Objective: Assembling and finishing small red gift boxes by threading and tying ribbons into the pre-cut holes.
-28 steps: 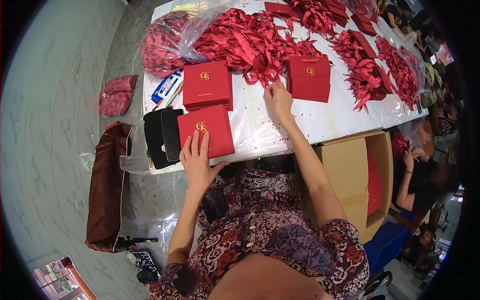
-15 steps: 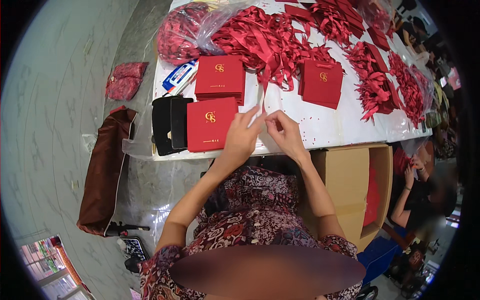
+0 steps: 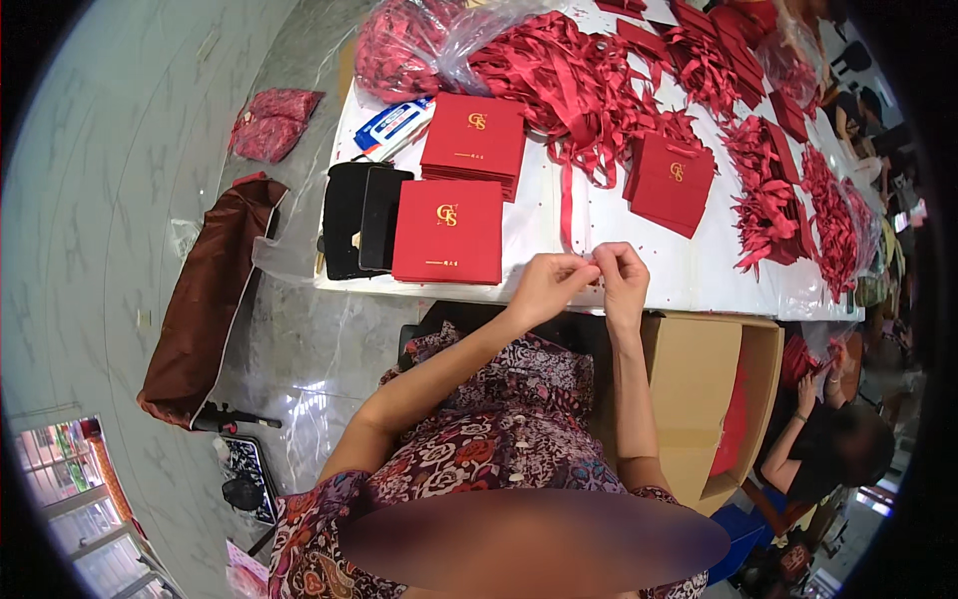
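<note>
My left hand (image 3: 547,284) and my right hand (image 3: 621,270) meet at the near edge of the white table (image 3: 619,270), fingertips pinched together on the end of a red ribbon (image 3: 566,205) that runs back toward a big heap of red ribbons (image 3: 569,75). Left of my hands lies a stack of flat red paper bags with a gold mark (image 3: 449,232). A second such stack (image 3: 474,135) sits behind it, and a third (image 3: 671,182) is to the right.
Two black cases (image 3: 361,220) lie at the table's left edge. A clear sack of red pieces (image 3: 419,45) sits at the back. Red bows (image 3: 773,205) cover the right side. An open cardboard box (image 3: 714,409) stands below, beside another seated person (image 3: 833,449). A brown bag (image 3: 205,299) lies on the floor.
My left hand left the near red bag stack and my right hand came back from the ribbon heap; both now meet at the table edge, pinching the ribbon end.
</note>
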`<state>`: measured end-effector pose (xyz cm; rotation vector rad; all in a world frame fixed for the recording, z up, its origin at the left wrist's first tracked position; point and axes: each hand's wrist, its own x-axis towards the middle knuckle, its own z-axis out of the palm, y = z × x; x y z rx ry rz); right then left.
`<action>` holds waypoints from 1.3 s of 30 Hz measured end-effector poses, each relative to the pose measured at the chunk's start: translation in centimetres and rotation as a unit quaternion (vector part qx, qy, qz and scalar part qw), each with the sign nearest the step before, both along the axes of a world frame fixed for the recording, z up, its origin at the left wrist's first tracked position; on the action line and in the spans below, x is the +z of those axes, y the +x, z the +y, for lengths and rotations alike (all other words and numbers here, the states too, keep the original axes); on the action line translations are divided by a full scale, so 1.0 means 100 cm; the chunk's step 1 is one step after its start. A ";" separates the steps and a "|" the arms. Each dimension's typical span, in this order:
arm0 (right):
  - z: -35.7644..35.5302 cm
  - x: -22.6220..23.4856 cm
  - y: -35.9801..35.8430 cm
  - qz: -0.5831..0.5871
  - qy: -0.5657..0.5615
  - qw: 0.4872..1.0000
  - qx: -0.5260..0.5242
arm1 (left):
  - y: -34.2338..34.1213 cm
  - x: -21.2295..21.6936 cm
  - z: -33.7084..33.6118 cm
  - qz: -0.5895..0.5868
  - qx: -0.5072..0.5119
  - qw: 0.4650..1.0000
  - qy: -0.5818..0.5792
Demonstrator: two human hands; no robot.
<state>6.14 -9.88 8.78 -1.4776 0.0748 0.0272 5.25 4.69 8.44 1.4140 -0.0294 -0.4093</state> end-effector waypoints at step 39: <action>-0.023 -0.045 -0.012 0.014 -0.246 0.965 0.093 | 0.021 0.055 0.066 -0.337 -0.062 0.836 0.428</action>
